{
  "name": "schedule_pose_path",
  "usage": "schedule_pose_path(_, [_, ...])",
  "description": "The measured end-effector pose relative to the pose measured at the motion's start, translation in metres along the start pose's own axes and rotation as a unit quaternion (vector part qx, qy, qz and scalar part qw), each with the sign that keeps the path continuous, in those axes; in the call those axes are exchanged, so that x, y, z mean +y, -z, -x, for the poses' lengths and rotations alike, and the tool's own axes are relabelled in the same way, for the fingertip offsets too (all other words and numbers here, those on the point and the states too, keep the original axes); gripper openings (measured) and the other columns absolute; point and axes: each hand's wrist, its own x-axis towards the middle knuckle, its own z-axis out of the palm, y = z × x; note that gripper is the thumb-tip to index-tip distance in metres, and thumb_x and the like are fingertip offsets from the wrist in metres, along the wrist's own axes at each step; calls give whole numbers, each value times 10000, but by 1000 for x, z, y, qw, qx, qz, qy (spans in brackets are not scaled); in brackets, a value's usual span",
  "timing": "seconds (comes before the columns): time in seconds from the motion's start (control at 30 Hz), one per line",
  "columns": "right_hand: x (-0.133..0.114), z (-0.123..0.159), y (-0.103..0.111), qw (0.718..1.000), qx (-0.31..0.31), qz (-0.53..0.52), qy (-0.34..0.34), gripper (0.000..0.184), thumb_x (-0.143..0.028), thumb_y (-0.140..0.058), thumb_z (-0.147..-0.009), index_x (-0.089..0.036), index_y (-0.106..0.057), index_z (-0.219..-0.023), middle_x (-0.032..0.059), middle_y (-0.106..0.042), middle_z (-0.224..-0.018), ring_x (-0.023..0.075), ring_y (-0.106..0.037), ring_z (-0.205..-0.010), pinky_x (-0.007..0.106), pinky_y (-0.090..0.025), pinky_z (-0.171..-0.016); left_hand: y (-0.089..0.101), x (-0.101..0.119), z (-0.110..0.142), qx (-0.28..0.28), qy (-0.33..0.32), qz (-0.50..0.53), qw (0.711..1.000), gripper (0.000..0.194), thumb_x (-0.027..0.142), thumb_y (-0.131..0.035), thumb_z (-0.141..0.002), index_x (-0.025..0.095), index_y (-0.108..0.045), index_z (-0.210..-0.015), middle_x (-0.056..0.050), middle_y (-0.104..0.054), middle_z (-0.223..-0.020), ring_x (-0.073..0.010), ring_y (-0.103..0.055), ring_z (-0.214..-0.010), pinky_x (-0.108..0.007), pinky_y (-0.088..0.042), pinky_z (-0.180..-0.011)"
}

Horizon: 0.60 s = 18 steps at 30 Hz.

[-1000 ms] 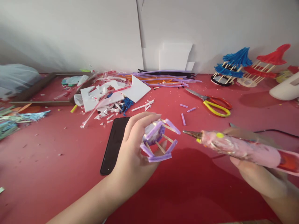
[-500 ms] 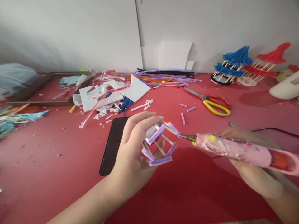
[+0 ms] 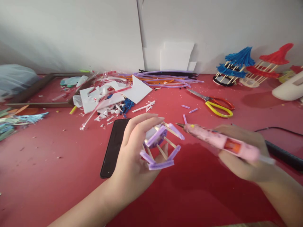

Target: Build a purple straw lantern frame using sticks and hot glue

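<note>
My left hand (image 3: 134,148) is closed around a small frame (image 3: 162,165) of pale wooden sticks, with purple pipe cleaner pieces across the stick ends. The frame is tilted, its purple rim facing right; fingers hide part of its far end. In my right hand (image 3: 246,151) is a pink hot glue gun (image 3: 213,138), its nozzle pointing left and apart from the frame. A clear glue stick sticks out of the gun's back. Behind the nozzle lie short cut purple pieces (image 3: 193,110).
A black phone (image 3: 113,148) lies beside my left wrist. Scissors (image 3: 219,108) with red and yellow handles rest beyond the gun. White scraps (image 3: 111,97), purple and orange pipe cleaners (image 3: 165,78), and blue-roofed (image 3: 240,60) and red-roofed (image 3: 276,55) stick models stand or lie at the back.
The glue gun has drawn away from the purple piece at the frame's upper right, its tip now higher and more of its back in view. My left hand has barely moved.
</note>
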Motion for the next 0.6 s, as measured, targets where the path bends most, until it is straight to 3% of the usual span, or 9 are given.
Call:
schedule_pose_path(0.1, [-6, -7, -1, 994, -77, 46, 63, 55, -237, -566, -826, -221, -570, -878, 12, -635, -674, 165, -551, -547, 297, -424, -495, -2, -2, 1, 13, 75, 76, 994, 537, 171, -730, -793, 317, -513, -1263, -66, -612, -1192, -249, -674, -1039, -394, -632, -811])
schedule_pose_path(0.2, [-8, -11, -4, 980, -164, 92, 59, 281, -175, -538, -734, -190, -596, -1009, 73, -707, -844, 231, -635, -700, 363, -499, -631, -4, -1, -1, 24, 150, 129, 980, 507, 189, -737, -811, 303, -511, -1250, -22, -686, -1015, -190, -725, -824, -339, -648, -720])
schedule_pose_path(0.33, [-5, -8, -5, 971, -222, 89, 26, 426, -93, -467, -706, -193, -627, -1088, 106, -715, -1041, 281, -669, -949, 438, -531, -816, -4, 1, -5, 25, 191, 165, 967, 421, 246, -736, -829, 262, -553, -1208, -43, -713, -1050, -220, -747, -917, -360, -652, -799])
schedule_pose_path(0.47, [1, -14, 3, 981, -188, 16, -42, 342, -181, -420, -915, -249, -633, -1173, 63, -712, -1165, 223, -673, -1067, 375, -534, -885, -5, -1, -4, 2, 181, 191, 965, 401, 217, -695, -864, 270, -558, -1238, -55, -708, -1147, -218, -742, -999, -359, -642, -868])
schedule_pose_path(0.53, [6, -26, 5, 983, -158, 32, -83, 263, -261, -439, -970, -250, -656, -1118, 49, -732, -1101, 209, -694, -983, 347, -538, -825, -6, -2, -3, -13, 175, 194, 965, 440, 203, -703, -858, 272, -546, -1263, -54, -721, -1139, -218, -745, -1000, -351, -644, -864])
schedule_pose_path(0.6, [15, -45, 3, 982, -153, 85, -77, 219, -273, -474, -963, -228, -681, -1016, 52, -744, -999, 213, -691, -905, 342, -523, -781, -7, -3, -3, -30, 170, 186, 967, 476, 208, -732, -839, 269, -539, -1269, -54, -732, -1119, -219, -753, -964, -343, -651, -831])
